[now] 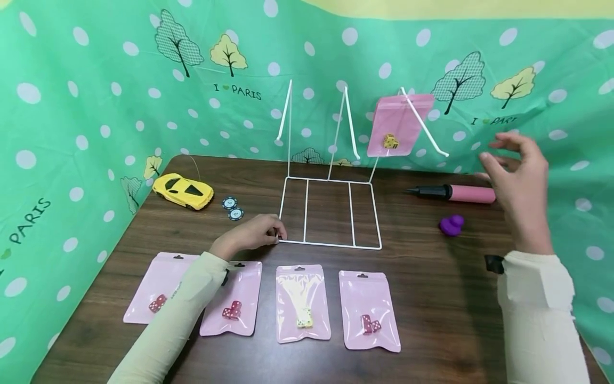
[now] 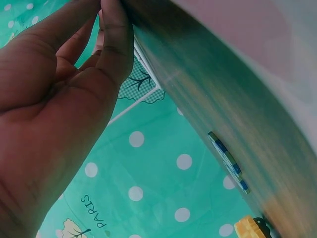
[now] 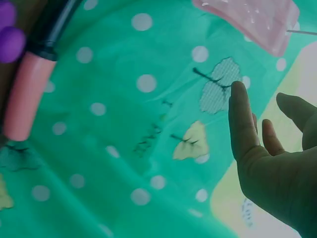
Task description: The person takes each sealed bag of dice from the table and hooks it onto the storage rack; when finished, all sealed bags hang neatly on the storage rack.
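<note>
A white wire display rack (image 1: 331, 245) with three long hooks stands on the brown table. My left hand (image 1: 256, 231) pinches the front left corner of its base between thumb and fingers. From the right hook hangs a pink pouch (image 1: 400, 120) with yellow dice showing through its window. My right hand (image 1: 520, 186) is in the air to the right of that pouch, fingers loosely bent and apart, holding nothing. In the right wrist view the hanging pouch (image 3: 257, 20) is apart from the fingertips.
Along the front lie several pink pouches: two at left with red dice (image 1: 232, 311), one with yellow dice (image 1: 304, 318), one with red dice (image 1: 370, 324). A yellow toy car (image 1: 183, 191) and poker chips (image 1: 232, 208) sit left; a pink pump (image 1: 472, 194) and purple duck (image 1: 452, 225) right.
</note>
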`<control>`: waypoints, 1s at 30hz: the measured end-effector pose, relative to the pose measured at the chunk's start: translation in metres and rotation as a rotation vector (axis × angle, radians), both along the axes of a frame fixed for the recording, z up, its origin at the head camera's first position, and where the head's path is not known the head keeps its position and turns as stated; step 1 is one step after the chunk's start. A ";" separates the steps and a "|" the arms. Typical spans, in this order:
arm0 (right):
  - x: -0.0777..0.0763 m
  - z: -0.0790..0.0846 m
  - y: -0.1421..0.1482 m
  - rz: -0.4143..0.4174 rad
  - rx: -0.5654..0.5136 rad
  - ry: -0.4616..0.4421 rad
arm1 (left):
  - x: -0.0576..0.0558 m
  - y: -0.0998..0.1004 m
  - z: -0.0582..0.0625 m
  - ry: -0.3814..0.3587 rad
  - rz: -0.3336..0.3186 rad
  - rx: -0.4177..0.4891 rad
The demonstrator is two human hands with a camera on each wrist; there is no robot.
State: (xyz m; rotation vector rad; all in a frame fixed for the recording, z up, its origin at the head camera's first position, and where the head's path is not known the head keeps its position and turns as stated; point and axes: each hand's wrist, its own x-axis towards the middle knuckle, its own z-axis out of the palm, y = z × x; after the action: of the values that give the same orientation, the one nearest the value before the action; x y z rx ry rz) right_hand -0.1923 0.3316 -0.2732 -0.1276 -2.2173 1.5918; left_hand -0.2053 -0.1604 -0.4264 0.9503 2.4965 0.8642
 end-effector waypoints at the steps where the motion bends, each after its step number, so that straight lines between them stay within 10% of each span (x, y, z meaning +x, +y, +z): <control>1: 0.005 -0.004 0.004 0.009 -0.060 0.003 | 0.000 0.000 0.000 -0.002 0.001 -0.002; 7: 0.030 -0.032 0.027 -0.019 -0.121 -0.063 | 0.001 0.002 0.000 -0.019 0.008 -0.009; 14: 0.071 -0.065 0.061 -0.018 0.137 -0.226 | 0.000 0.005 0.002 -0.018 -0.001 -0.013; 22: 0.106 -0.096 0.073 0.163 0.417 -0.323 | -0.002 0.002 0.002 -0.010 0.005 -0.012; 30: 0.119 -0.118 0.042 0.338 0.422 -0.492 | 0.000 0.001 -0.001 -0.017 0.012 -0.006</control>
State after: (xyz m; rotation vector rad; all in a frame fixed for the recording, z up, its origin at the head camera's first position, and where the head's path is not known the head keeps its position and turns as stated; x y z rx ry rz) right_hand -0.0734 0.3738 -0.3912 -0.0221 -3.0479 1.3012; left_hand -0.2055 -0.1595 -0.4270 0.9234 2.4913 0.8644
